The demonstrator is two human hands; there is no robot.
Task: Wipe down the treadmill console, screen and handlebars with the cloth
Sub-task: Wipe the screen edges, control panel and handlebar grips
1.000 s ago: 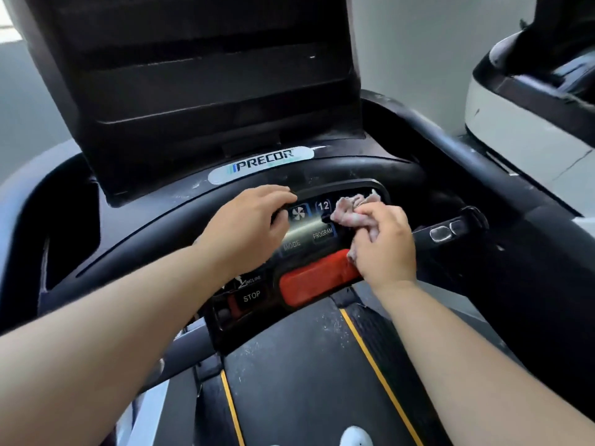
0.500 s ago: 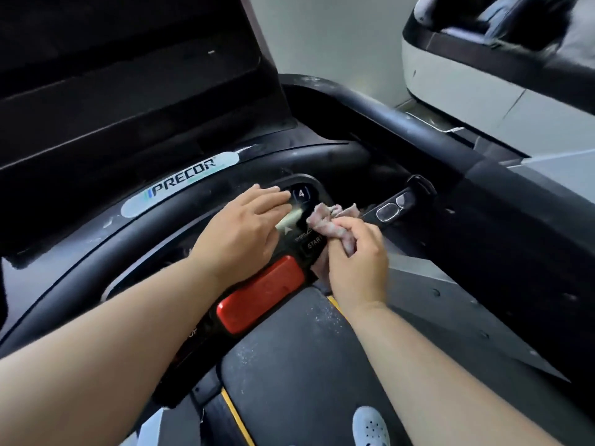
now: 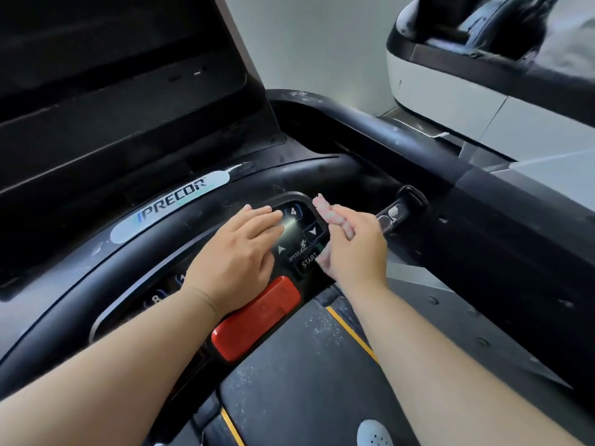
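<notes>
I am laying my left hand (image 3: 240, 257) flat and spread on the button panel (image 3: 299, 233), fingers reaching toward the key marked 4 (image 3: 293, 211), wrist just above the red stop bar (image 3: 257, 318). My right hand (image 3: 352, 252) is hovering at the panel's right edge, by the START key (image 3: 309, 259), fingers curled around the pink cloth (image 3: 325, 211), which is bunched and sticking out above the knuckles. The short grip with metal sensors (image 3: 394, 212) is lying just beyond that hand. The dark screen (image 3: 122, 101) is rising behind the curved handlebar (image 3: 257, 183), above the PRECOR badge (image 3: 170, 206). The dusty belt (image 3: 306, 381) is running below, and I am seeing a white shoe (image 3: 375, 434) at the bottom edge.
</notes>
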